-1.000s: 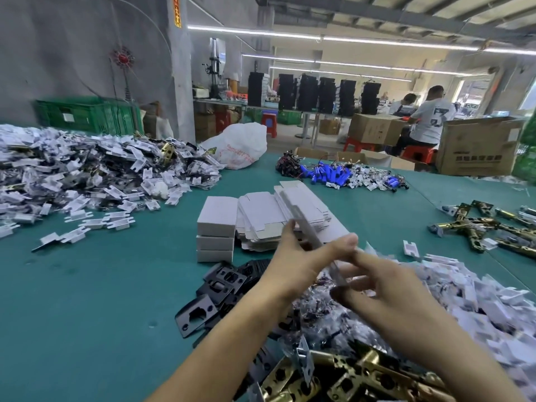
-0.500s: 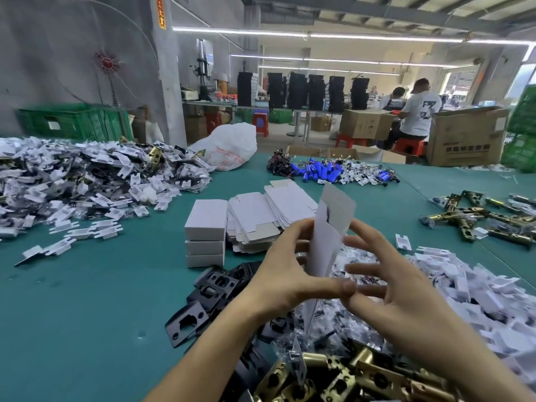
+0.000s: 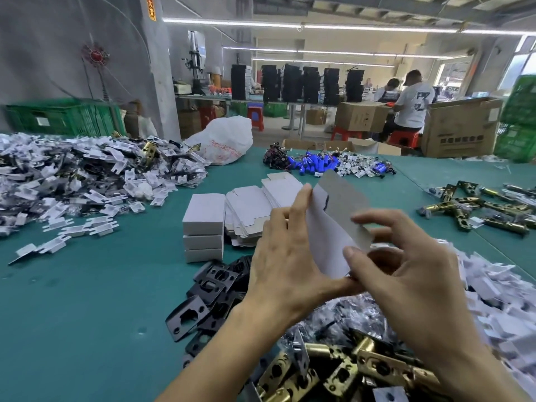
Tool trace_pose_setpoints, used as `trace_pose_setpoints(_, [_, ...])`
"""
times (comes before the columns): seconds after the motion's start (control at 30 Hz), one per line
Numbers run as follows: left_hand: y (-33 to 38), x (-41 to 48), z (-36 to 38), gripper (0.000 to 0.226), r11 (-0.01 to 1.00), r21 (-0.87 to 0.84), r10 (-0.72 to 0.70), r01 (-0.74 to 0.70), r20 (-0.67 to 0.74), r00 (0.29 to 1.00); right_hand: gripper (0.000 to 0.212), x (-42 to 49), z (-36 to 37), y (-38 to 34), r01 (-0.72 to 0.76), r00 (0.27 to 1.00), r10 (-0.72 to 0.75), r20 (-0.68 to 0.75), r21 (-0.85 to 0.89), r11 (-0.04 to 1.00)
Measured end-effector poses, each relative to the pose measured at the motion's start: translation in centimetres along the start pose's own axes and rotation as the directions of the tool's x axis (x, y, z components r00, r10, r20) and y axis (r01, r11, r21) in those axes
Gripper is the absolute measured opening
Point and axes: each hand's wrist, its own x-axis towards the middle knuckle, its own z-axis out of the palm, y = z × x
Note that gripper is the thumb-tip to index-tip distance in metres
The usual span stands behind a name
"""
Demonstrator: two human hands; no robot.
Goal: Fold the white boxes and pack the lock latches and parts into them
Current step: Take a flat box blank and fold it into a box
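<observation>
**A:** Centre of figure. Your left hand (image 3: 285, 256) and right hand (image 3: 406, 274) together grasp one white box blank (image 3: 327, 227). It is raised above the green desk (image 3: 72, 300), directly in front of you.

**B:** Grip detail. Your left fingers lie along the blank's left panel, with the thumb at its lower edge. Your right thumb and curled forefinger pinch the right panel, which shows a grey face. The two panels spread apart toward the top.

**A:** Beyond your left hand, three folded white boxes (image 3: 204, 227) stand in a single stack on the desk. Just beside them, to the right, lies a fanned pile of flat blanks (image 3: 255, 207).

**B:** Beneath your wrists, black strike plates (image 3: 214, 288) lie at the left. They meet a heap of brass latches (image 3: 333, 369) at the lower edge of the view. A second group of latches (image 3: 475, 207) lies well apart from these, on the right side of the desk.

**A:** White plastic parts form two heaps. The large heap (image 3: 72, 181) is at the far left, and the other heap (image 3: 499, 291) is beside your right forearm.

**B:** At the far edge of the desk, blue battery cells (image 3: 313, 165) with wires lie near a white plastic bag (image 3: 224, 143).
</observation>
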Motion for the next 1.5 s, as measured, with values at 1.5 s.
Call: trace_pose_setpoints(1.5, [0.7,-0.8,1.3,0.117,0.793,0.573,0.220,-0.209,0.051,0.974,0.031,0.1,0.5,1.7,-0.533,0.787,0.584,0.200,-0.258,0.806])
